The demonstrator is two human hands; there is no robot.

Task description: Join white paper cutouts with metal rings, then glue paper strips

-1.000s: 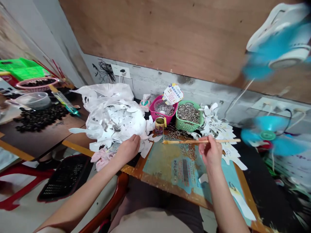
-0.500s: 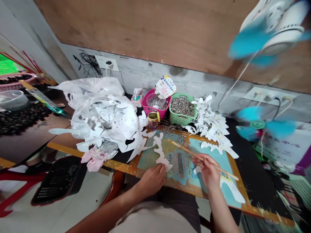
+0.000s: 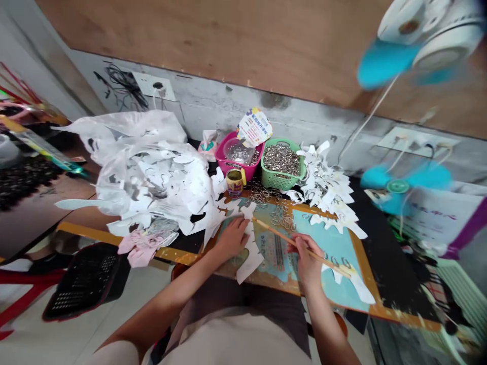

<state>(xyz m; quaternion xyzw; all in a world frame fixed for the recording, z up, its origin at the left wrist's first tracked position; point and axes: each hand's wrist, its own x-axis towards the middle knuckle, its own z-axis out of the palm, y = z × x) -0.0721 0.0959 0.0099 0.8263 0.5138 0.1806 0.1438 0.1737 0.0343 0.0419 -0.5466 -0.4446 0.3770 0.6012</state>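
Note:
My left hand (image 3: 233,237) rests with its fingers spread on a white cut-out paper strip (image 3: 251,261), which lies on the blue mat (image 3: 304,223). A thin wooden stick (image 3: 279,233) is held slantwise in my right hand (image 3: 307,257), its tip pointing left near the strip's upper end. Right of that hand lies another white cut-out (image 3: 359,286) with metal rings (image 3: 335,261) at its edge. Loose metal rings (image 3: 279,215) are scattered at the back of the mat. A small open jar (image 3: 235,186) stands behind the strip.
White cut-outs fill a plastic bag (image 3: 140,126) at the left. Pink (image 3: 249,172) and green baskets (image 3: 279,181) hold metal pieces. More cut-outs (image 3: 329,185) are piled right of them. A blue-bladed fan (image 3: 397,186) stands at the right; a pink cloth (image 3: 140,249) lies at the front edge.
My left hand has moved up along the white strip, its fingers now spread. The strip's lower part has swung into view nearer the front edge. My right hand and the stick have shifted left.

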